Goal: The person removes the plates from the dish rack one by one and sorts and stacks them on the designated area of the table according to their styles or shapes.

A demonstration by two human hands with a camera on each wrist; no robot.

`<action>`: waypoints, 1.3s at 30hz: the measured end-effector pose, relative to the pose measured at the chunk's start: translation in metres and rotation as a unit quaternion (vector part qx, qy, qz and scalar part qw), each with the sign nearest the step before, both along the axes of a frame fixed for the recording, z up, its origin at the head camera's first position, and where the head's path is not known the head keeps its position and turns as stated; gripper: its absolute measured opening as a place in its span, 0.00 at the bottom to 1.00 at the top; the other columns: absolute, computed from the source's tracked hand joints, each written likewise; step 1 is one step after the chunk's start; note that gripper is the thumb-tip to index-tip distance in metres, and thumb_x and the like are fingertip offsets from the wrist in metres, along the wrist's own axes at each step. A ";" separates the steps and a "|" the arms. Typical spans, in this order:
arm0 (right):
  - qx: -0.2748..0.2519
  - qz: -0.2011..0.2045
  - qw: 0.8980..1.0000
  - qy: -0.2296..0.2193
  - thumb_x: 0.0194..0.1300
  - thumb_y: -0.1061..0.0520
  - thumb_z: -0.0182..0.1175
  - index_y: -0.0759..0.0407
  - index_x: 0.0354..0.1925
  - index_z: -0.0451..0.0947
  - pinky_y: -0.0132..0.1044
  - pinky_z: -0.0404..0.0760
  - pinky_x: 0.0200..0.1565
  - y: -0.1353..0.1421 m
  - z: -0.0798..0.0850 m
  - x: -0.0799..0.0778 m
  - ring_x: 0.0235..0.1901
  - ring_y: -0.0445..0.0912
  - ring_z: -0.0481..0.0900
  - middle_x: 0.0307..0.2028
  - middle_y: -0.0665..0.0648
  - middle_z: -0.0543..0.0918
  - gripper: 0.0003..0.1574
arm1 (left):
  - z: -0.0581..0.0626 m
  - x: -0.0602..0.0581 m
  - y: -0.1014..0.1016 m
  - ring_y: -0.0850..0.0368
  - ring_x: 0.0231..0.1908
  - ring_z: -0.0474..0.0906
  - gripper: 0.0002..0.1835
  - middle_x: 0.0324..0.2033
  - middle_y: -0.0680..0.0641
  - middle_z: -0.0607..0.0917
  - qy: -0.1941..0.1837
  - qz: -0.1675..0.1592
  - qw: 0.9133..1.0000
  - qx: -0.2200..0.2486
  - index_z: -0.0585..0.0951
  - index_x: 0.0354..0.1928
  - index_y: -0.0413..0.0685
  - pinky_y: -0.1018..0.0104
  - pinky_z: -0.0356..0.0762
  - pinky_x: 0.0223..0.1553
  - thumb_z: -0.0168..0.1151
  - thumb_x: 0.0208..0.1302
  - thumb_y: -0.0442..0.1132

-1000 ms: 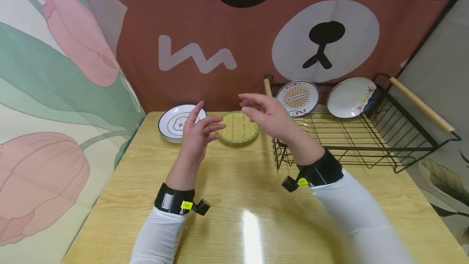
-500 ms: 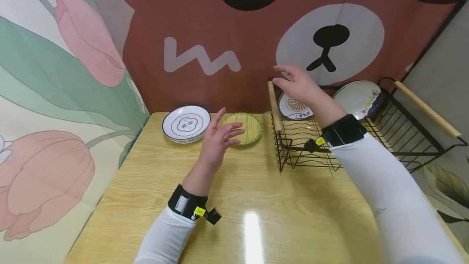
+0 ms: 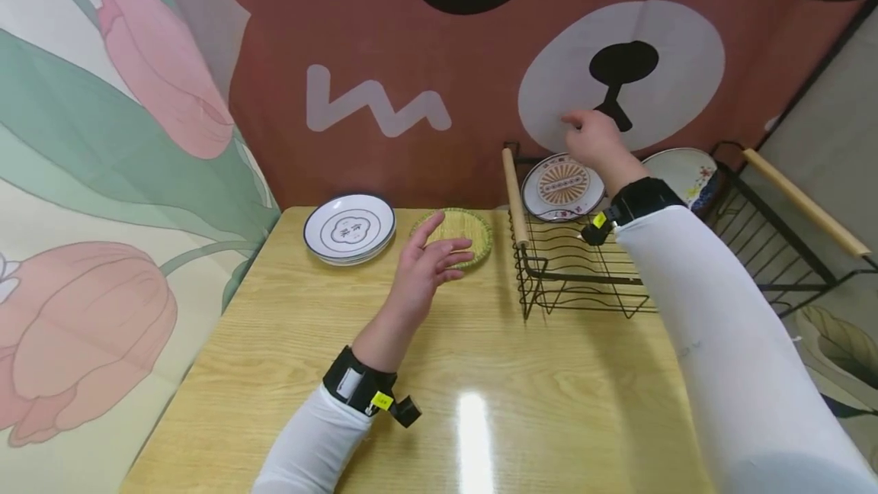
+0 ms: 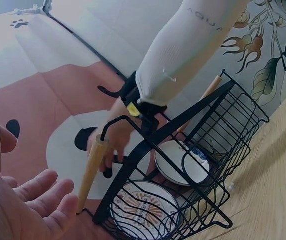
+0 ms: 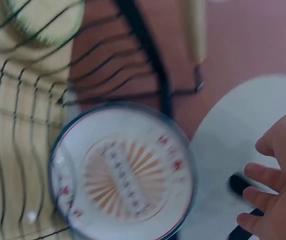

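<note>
My left hand (image 3: pixel 427 259) hovers over the table, fingers loosely extended and holding nothing. Just behind it lies a round yellow-green woven mat (image 3: pixel 473 229), partly covered by the fingers in the head view. My right hand (image 3: pixel 594 140) is raised above the back of a black wire dish rack (image 3: pixel 583 278), with relaxed, slightly bent fingers (image 5: pixel 265 200) and nothing in them. Beside it a plate with an orange sunburst pattern (image 3: pixel 559 187) leans in the rack. A white dish with floral decoration (image 3: pixel 675 170) stands farther right, partly behind the right forearm.
A short stack of white plates with blue rims (image 3: pixel 350 229) sits at the table's back left. The rack has wooden handles (image 3: pixel 516 197) at both ends. A cloth printed with a bear face (image 3: pixel 384 29) hangs behind the table (image 3: pixel 288 372).
My right hand has moved right, from near the woven mat to above the rack beside the sunburst plate. My left hand has shifted right, away from the plate stack to the mat.
</note>
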State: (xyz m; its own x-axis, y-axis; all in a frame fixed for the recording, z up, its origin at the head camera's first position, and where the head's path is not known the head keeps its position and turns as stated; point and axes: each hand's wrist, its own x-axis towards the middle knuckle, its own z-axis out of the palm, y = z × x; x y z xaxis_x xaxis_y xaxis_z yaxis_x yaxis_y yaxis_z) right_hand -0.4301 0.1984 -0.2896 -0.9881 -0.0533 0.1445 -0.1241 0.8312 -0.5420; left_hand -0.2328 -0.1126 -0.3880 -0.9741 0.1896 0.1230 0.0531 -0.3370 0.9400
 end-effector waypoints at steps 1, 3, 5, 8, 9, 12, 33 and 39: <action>-0.001 -0.009 1.000 -0.005 0.78 0.56 0.35 0.58 0.78 0.60 0.60 0.61 0.76 0.004 -0.005 -0.003 0.79 0.61 0.57 0.79 0.64 0.61 0.34 | 0.000 0.000 0.000 0.49 0.50 0.88 0.29 0.58 0.31 0.84 0.001 -0.001 1.000 -0.002 0.63 0.77 0.60 0.57 0.85 0.48 0.51 0.77 0.40; 0.006 -0.022 1.000 -0.016 0.78 0.57 0.35 0.60 0.78 0.60 0.61 0.61 0.76 0.012 -0.016 -0.007 0.79 0.63 0.57 0.79 0.65 0.61 0.34 | -0.001 0.000 0.001 0.52 0.49 0.88 0.29 0.59 0.29 0.83 0.004 -0.004 1.000 -0.005 0.62 0.78 0.60 0.56 0.85 0.49 0.50 0.77 0.40; 0.010 -0.034 0.999 -0.031 0.78 0.58 0.36 0.60 0.78 0.59 0.61 0.60 0.76 0.019 -0.025 -0.009 0.79 0.63 0.56 0.79 0.65 0.59 0.34 | -0.001 0.000 0.002 0.53 0.48 0.89 0.29 0.58 0.30 0.83 0.005 -0.005 1.000 -0.004 0.62 0.78 0.60 0.57 0.85 0.48 0.50 0.77 0.40; 0.023 -0.043 0.998 -0.049 0.78 0.58 0.38 0.60 0.79 0.58 0.63 0.58 0.76 0.024 -0.034 -0.011 0.79 0.64 0.54 0.80 0.66 0.57 0.34 | -0.002 0.000 0.003 0.53 0.48 0.89 0.29 0.55 0.35 0.86 0.004 -0.005 1.000 -0.003 0.63 0.77 0.59 0.60 0.85 0.46 0.51 0.77 0.40; 0.027 -0.043 0.997 -0.052 0.78 0.58 0.39 0.60 0.79 0.58 0.63 0.58 0.76 0.026 -0.036 -0.011 0.79 0.64 0.54 0.80 0.65 0.57 0.34 | -0.002 0.000 0.003 0.52 0.48 0.89 0.29 0.54 0.36 0.87 0.004 -0.004 1.000 -0.003 0.63 0.77 0.59 0.61 0.85 0.45 0.51 0.76 0.40; 0.034 -0.046 0.997 -0.057 0.78 0.58 0.41 0.60 0.79 0.57 0.64 0.57 0.76 0.026 -0.041 -0.012 0.79 0.65 0.54 0.79 0.67 0.57 0.35 | -0.002 0.000 0.004 0.49 0.49 0.88 0.29 0.53 0.37 0.87 0.001 -0.005 1.000 -0.008 0.63 0.77 0.59 0.62 0.85 0.44 0.50 0.76 0.39; 0.046 -0.063 0.994 -0.075 0.77 0.56 0.40 0.56 0.79 0.59 0.67 0.56 0.75 0.028 -0.056 -0.015 0.75 0.66 0.60 0.78 0.66 0.62 0.35 | -0.003 -0.001 0.003 0.55 0.46 0.89 0.29 0.53 0.38 0.88 -0.007 -0.011 0.999 -0.034 0.63 0.77 0.60 0.58 0.85 0.48 0.49 0.77 0.41; 0.065 -0.079 0.991 -0.081 0.78 0.53 0.42 0.60 0.78 0.60 0.67 0.60 0.73 0.025 -0.059 -0.013 0.71 0.67 0.64 0.75 0.69 0.65 0.34 | -0.003 -0.001 0.002 0.56 0.45 0.90 0.29 0.51 0.39 0.89 -0.007 -0.010 0.999 -0.031 0.64 0.77 0.60 0.61 0.85 0.45 0.50 0.77 0.40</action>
